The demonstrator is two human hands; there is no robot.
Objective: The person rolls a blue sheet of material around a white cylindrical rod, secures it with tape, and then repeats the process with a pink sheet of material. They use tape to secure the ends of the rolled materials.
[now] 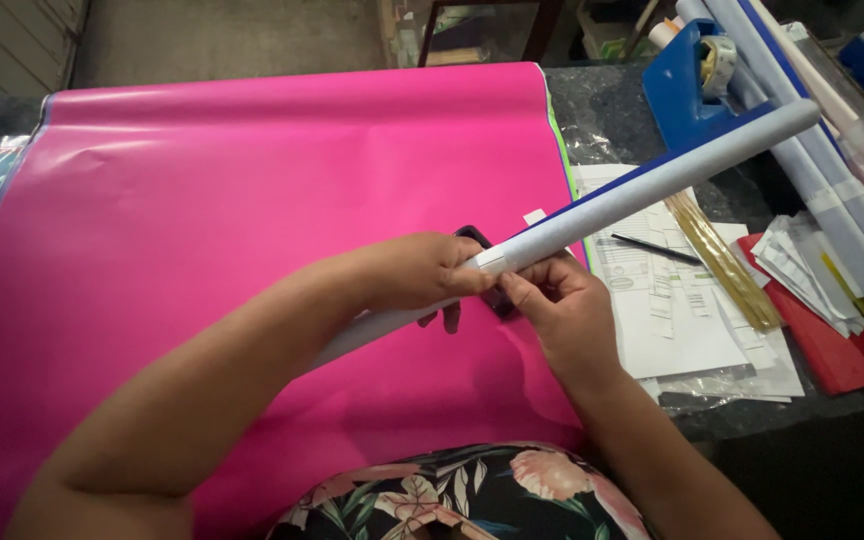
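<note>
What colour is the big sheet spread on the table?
Bright pink; the sheet shows best in the head view, under both hands.

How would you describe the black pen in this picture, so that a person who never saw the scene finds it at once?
Start from the large pink sheet that covers most of the table, then go past its right edge to the pile of white printed papers. The black pen lies slanted on top of them, just below the pale rolled sheet that both hands hold. It is thin and dark, unlike the yellowish strips beside it.
</note>
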